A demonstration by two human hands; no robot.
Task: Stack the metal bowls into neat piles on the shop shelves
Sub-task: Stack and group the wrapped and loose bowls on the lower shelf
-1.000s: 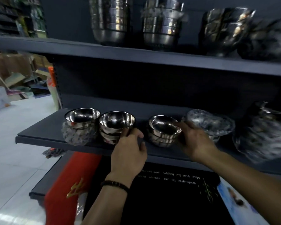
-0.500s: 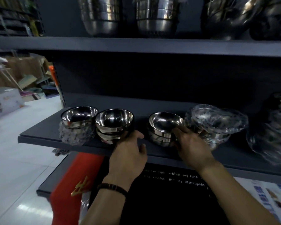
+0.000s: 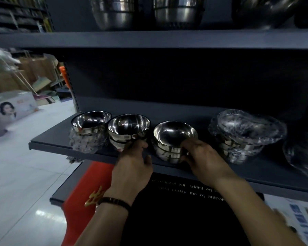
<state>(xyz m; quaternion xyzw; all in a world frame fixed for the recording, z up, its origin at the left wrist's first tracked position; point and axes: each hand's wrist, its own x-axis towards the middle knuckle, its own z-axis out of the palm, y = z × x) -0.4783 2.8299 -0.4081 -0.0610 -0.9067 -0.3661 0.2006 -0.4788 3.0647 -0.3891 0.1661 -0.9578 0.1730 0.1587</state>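
Our right hand (image 3: 203, 162) has its grip curled round the near side of the right bowl pile (image 3: 174, 137). Our left hand (image 3: 132, 167) has its grip clamped on the base of the middle bowl pile (image 3: 128, 128). Both piles stand near each other on the lower shelf (image 3: 52, 144), with a wrapped pile (image 3: 89, 134) just beside them at the left.

On the lower shelf (image 3: 48, 145) we count four bowl piles: two bare, the middle-left pile (image 3: 128, 132) and middle-right pile (image 3: 174, 141), and two in plastic wrap, the left pile (image 3: 89, 137) and right pile (image 3: 245, 135). At twelve o'clock, three larger stacks (image 3: 114, 15) show on the upper shelf (image 3: 149, 39). Two hands, left hand (image 3: 132, 167) and right hand (image 3: 204, 160); one box (image 3: 12, 109) at nine o'clock.
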